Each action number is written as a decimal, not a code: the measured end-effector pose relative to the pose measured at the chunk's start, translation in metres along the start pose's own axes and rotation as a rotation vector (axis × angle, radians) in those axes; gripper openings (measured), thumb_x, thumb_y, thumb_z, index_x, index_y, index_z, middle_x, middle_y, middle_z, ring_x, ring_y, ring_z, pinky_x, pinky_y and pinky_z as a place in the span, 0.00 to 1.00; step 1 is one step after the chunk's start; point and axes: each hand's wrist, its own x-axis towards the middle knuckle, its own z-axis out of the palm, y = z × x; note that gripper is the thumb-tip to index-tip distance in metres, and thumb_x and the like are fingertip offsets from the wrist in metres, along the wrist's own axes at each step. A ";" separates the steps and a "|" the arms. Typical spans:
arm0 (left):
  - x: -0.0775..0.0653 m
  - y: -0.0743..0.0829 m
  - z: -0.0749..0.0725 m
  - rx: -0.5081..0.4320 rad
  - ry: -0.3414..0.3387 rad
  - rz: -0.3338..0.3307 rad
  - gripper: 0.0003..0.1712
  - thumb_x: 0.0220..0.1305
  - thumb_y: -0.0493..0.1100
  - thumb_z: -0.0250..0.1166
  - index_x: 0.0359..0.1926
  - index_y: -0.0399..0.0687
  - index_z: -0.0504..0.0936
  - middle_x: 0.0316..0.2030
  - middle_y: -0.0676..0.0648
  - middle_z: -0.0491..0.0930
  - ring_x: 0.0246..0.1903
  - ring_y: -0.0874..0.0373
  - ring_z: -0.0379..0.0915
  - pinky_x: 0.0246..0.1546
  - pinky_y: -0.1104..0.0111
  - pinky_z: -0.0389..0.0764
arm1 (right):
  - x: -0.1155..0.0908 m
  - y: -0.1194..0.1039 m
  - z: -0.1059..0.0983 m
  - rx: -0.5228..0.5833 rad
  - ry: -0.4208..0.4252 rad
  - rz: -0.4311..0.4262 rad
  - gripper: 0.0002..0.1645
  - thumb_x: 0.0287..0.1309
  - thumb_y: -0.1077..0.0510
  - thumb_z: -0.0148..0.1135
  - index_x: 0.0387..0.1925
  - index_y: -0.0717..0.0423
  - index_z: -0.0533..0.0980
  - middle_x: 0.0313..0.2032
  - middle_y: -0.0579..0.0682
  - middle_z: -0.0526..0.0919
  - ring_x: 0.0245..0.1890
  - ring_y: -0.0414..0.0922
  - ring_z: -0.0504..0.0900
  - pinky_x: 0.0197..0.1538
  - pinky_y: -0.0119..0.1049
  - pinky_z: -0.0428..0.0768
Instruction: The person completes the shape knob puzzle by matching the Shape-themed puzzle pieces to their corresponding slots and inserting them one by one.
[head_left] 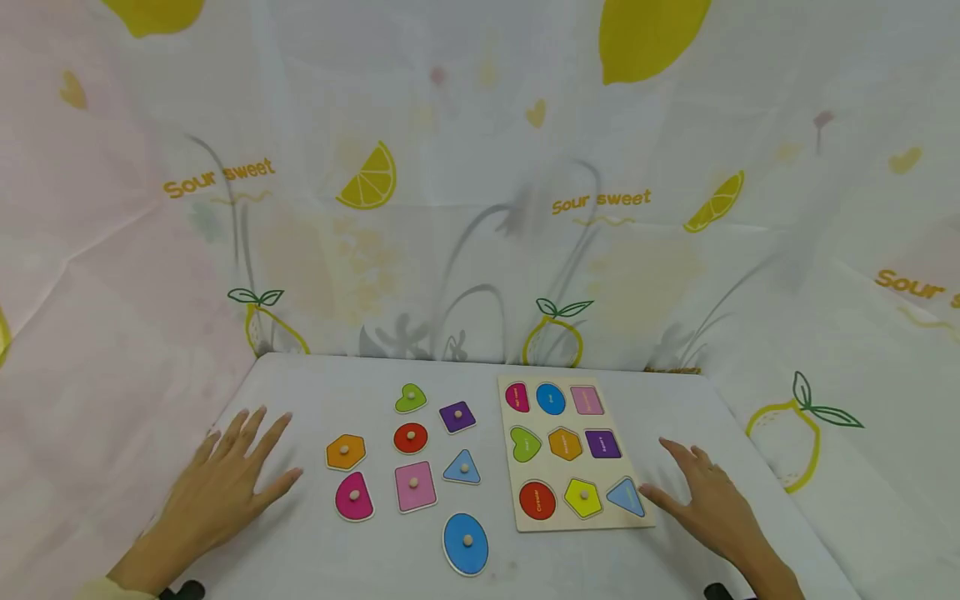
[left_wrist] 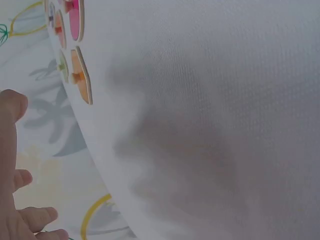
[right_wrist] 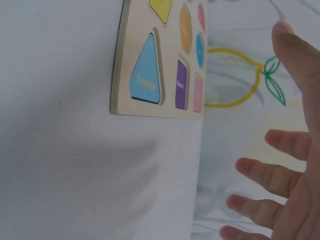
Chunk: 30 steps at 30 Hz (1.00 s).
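My left hand (head_left: 225, 483), fingers spread and holding nothing, hovers over the table left of the loose puzzle pieces. Nearest it are an orange hexagon (head_left: 346, 452) and a magenta half-round piece (head_left: 354, 497), each with a small knob. My right hand (head_left: 708, 500) holds nothing either, its fingers loosely extended beside the wooden puzzle board (head_left: 531, 522). Its thumb tip overlaps the board's edge near the blue triangle recess (right_wrist: 145, 75) in the head view. A yellow pentagon (head_left: 583, 497) with a knob sits in the board; the other recesses show printed colours and words.
Between the left hand and the board lie a green heart (head_left: 411, 398), purple square (head_left: 457, 417), red circle (head_left: 411, 437), pink square (head_left: 415, 487), blue triangle (head_left: 462, 467) and blue oval (head_left: 466, 544). A lemon-print curtain (head_left: 465, 167) hangs behind the white table (head_left: 300, 567).
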 end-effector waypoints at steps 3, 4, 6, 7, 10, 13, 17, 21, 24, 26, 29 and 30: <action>0.001 0.004 0.001 -0.047 -0.052 -0.057 0.46 0.66 0.66 0.65 0.73 0.40 0.67 0.67 0.28 0.68 0.67 0.30 0.60 0.64 0.33 0.60 | 0.000 0.001 0.001 0.037 -0.039 0.052 0.50 0.62 0.28 0.63 0.74 0.55 0.65 0.58 0.63 0.79 0.55 0.63 0.79 0.47 0.61 0.80; 0.002 0.005 0.001 -0.066 -0.060 -0.069 0.44 0.67 0.64 0.65 0.70 0.38 0.70 0.65 0.28 0.71 0.65 0.30 0.63 0.61 0.34 0.65 | 0.000 0.003 0.002 0.057 -0.051 0.067 0.50 0.63 0.29 0.63 0.73 0.57 0.66 0.55 0.61 0.81 0.51 0.59 0.81 0.44 0.56 0.81; 0.003 0.007 0.002 -0.124 -0.071 -0.092 0.38 0.68 0.62 0.65 0.65 0.36 0.75 0.59 0.30 0.76 0.59 0.31 0.69 0.56 0.35 0.70 | 0.000 0.005 0.005 0.091 -0.075 0.101 0.49 0.63 0.30 0.64 0.72 0.58 0.67 0.48 0.55 0.82 0.45 0.52 0.81 0.39 0.47 0.79; 0.003 0.008 0.002 -0.158 -0.078 -0.105 0.36 0.69 0.61 0.66 0.62 0.36 0.77 0.56 0.31 0.79 0.56 0.33 0.72 0.53 0.37 0.73 | 0.000 0.007 0.007 0.113 -0.085 0.117 0.49 0.63 0.31 0.65 0.71 0.59 0.68 0.46 0.53 0.82 0.42 0.49 0.80 0.37 0.43 0.78; 0.004 0.010 0.002 -0.285 -0.106 -0.141 0.28 0.70 0.57 0.66 0.57 0.38 0.80 0.47 0.39 0.84 0.47 0.41 0.78 0.44 0.44 0.79 | -0.003 0.013 0.013 0.186 -0.111 0.142 0.46 0.62 0.34 0.68 0.71 0.59 0.69 0.40 0.49 0.80 0.35 0.43 0.77 0.32 0.36 0.74; 0.005 0.011 0.005 -0.414 -0.155 -0.177 0.23 0.71 0.53 0.66 0.55 0.39 0.81 0.41 0.47 0.84 0.41 0.50 0.80 0.37 0.53 0.81 | -0.006 0.018 0.020 0.271 -0.136 0.141 0.44 0.63 0.39 0.70 0.70 0.59 0.69 0.36 0.46 0.78 0.31 0.39 0.75 0.30 0.33 0.74; 0.003 0.016 0.011 -0.522 -0.190 -0.195 0.18 0.70 0.48 0.68 0.52 0.41 0.81 0.35 0.54 0.80 0.36 0.61 0.76 0.34 0.65 0.79 | -0.009 0.021 0.028 0.333 -0.165 0.149 0.42 0.61 0.41 0.72 0.69 0.60 0.70 0.32 0.44 0.76 0.28 0.38 0.73 0.31 0.32 0.72; 0.001 0.021 0.015 -0.589 -0.181 -0.193 0.14 0.69 0.44 0.68 0.51 0.42 0.82 0.32 0.56 0.76 0.31 0.66 0.71 0.33 0.70 0.77 | -0.010 0.020 0.034 0.350 -0.200 0.220 0.45 0.56 0.40 0.75 0.68 0.59 0.71 0.31 0.44 0.75 0.29 0.41 0.72 0.32 0.33 0.70; 0.002 0.024 0.018 -0.626 -0.166 -0.187 0.12 0.69 0.42 0.69 0.50 0.43 0.82 0.31 0.57 0.75 0.30 0.68 0.70 0.34 0.71 0.77 | -0.010 0.020 0.038 0.363 -0.213 0.258 0.46 0.53 0.40 0.78 0.67 0.59 0.72 0.31 0.45 0.75 0.30 0.43 0.72 0.32 0.33 0.70; 0.001 0.026 0.020 -0.638 -0.163 -0.182 0.12 0.69 0.42 0.69 0.50 0.43 0.82 0.30 0.57 0.75 0.30 0.68 0.70 0.34 0.71 0.77 | -0.011 0.020 0.041 0.378 -0.218 0.267 0.47 0.52 0.42 0.79 0.67 0.59 0.72 0.31 0.45 0.75 0.30 0.43 0.72 0.32 0.33 0.70; 0.001 0.028 0.022 -0.653 -0.162 -0.180 0.12 0.68 0.41 0.69 0.49 0.43 0.82 0.30 0.56 0.75 0.29 0.68 0.69 0.33 0.71 0.77 | -0.013 0.019 0.044 0.404 -0.225 0.270 0.46 0.50 0.45 0.81 0.66 0.59 0.73 0.31 0.46 0.74 0.30 0.43 0.72 0.32 0.33 0.69; 0.001 0.028 0.023 -0.656 -0.159 -0.177 0.12 0.68 0.41 0.69 0.49 0.43 0.82 0.30 0.56 0.75 0.29 0.68 0.69 0.33 0.71 0.77 | -0.013 0.018 0.044 0.408 -0.227 0.277 0.47 0.48 0.45 0.82 0.66 0.59 0.74 0.31 0.46 0.74 0.30 0.43 0.71 0.32 0.33 0.69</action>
